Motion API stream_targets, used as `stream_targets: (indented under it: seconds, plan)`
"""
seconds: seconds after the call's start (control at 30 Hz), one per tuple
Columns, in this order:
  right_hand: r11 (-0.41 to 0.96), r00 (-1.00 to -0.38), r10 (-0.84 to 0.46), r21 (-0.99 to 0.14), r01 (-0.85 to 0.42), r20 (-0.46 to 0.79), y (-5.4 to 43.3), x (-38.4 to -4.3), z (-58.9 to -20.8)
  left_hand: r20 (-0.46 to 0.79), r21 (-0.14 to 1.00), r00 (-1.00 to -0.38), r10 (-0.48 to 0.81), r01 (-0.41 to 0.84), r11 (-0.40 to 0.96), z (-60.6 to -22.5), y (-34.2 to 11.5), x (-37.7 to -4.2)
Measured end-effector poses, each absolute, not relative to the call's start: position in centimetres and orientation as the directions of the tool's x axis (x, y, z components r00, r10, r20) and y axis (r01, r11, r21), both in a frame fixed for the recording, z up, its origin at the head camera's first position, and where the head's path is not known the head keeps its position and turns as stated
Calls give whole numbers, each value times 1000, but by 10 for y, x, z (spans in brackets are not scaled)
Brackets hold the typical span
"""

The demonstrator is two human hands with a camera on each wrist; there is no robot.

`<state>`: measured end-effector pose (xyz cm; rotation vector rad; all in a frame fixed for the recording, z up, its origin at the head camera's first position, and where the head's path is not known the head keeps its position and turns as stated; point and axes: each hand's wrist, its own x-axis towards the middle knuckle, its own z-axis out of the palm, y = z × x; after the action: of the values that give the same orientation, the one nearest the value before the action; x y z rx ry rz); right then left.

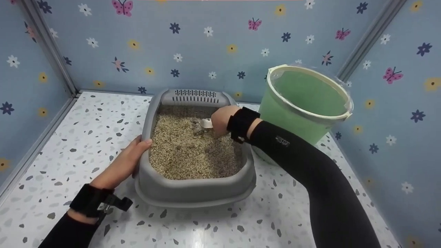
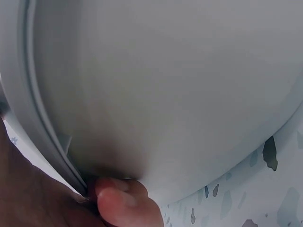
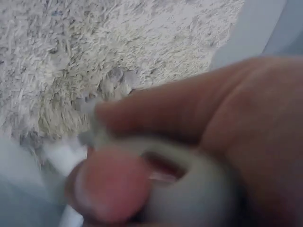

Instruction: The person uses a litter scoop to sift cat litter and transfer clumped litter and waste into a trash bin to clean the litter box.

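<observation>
A grey litter box [image 1: 194, 193] with a slotted back wall stands on the floor, holding tan pellet litter [image 1: 186, 155]. At its left side my left hand [image 1: 129, 158] grips the rim, thumb on top. The left wrist view has the fingers [image 2: 128, 203] curled beneath that rim, against the outer wall. My right hand [image 1: 222, 119] is over the back right part of the litter, holding a white scoop [image 1: 206, 123]. In the right wrist view, fingers wrap its pale handle [image 3: 189, 198], which has a slot. Greyish clumps [image 1: 197, 128] lie beside the scoop; its lower part is hidden.
Right of the box stands a green bucket [image 1: 299, 113] with a pale rim and clear plastic film around its edge; my right forearm passes in front of it. Blue flowered panels [image 1: 206, 51] wall in the speckled floor [image 1: 82, 144] at the back and both sides.
</observation>
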<state>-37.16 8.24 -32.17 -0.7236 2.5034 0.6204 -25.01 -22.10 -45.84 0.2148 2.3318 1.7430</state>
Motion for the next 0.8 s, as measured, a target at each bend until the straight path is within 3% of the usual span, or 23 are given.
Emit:
stream_targets:
  seconds: [0.23, 0.43, 0.57, 0.8]
  plan:
    - [725, -779, -461, 326, -606, -425, 79, -376, -305, -95, 957, -966, 239, -23, 290, -458, -224, -250]
    - [602, -715, -625, 388, -697, -313, 77, -395, -321, -90, 956, -967, 238, -17, 292, -455, -224, -250]
    - [541, -691, -668, 457, -706, -276, 71, -401, -331, -92, 957, -968, 234, -21, 290, -455, -224, -250]
    - [569, -782, -562, 560, -602, -269, 69, -409, -340, -89, 959, -965, 248, -16, 282, -457, -222, -250]
